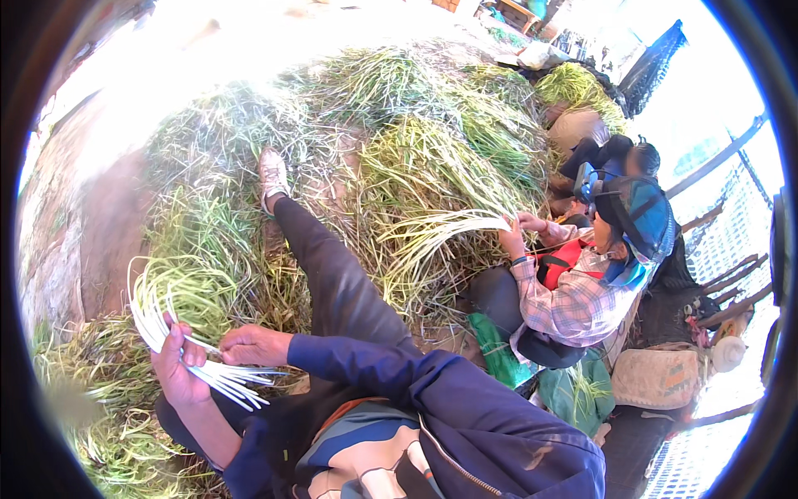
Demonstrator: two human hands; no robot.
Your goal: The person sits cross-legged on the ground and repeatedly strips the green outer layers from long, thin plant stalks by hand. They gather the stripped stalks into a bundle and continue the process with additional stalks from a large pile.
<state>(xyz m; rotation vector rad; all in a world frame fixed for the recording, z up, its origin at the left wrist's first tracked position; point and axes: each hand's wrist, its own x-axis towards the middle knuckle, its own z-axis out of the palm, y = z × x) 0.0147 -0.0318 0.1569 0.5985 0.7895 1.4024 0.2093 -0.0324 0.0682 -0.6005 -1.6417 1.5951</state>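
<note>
My left hand (181, 365) grips a bunch of long, thin plant stalks (230, 382), white at the lower ends and yellow-green where they curve up and away. Close beside it on the right, my right hand (255, 346) has its fingers closed at a pale stalk that runs out from the bunch. The white ends fan out below my right hand. The stalks' green ends (187, 293) droop over the heap on the ground. The kind of plant cannot be told for certain.
Heaps of green stalks (436, 162) cover the ground ahead. My outstretched leg (343, 268) crosses them. At right a seated co-worker (573, 293) holds another pale bunch (442, 231), near a green sack (576, 393) and a beige sack (654, 377). Another person sits behind. Netting and poles stand far right.
</note>
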